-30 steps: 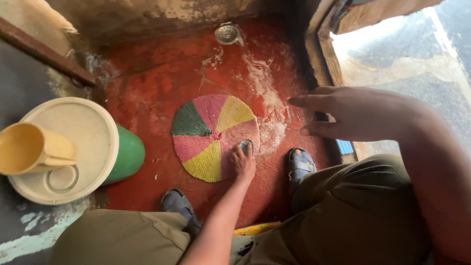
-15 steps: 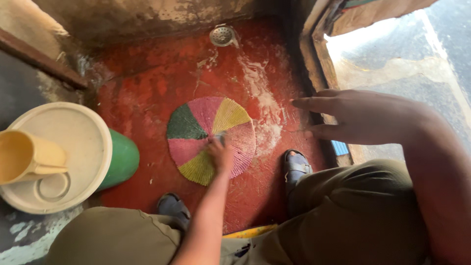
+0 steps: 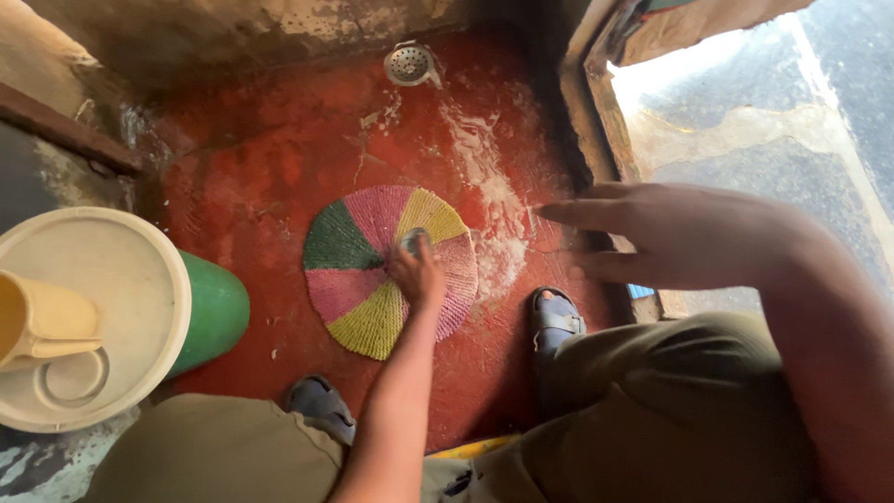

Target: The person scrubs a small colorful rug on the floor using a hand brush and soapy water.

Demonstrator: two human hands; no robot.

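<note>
The left hand (image 3: 419,272) is pressing a small grey scrubber (image 3: 413,240) onto the round woven mat (image 3: 358,265), fingers curled together over it so it grips. The mat is lying flat beneath them on the wet red floor (image 3: 279,168). The right hand (image 3: 670,233) is hovering nearby, fingers apart, empty.

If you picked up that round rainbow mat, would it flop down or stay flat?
The woven mat would probably sag a little, since it looks like thin coiled fibre. It seems light. The red floor looks wet, so it may be damp and cling.
</note>
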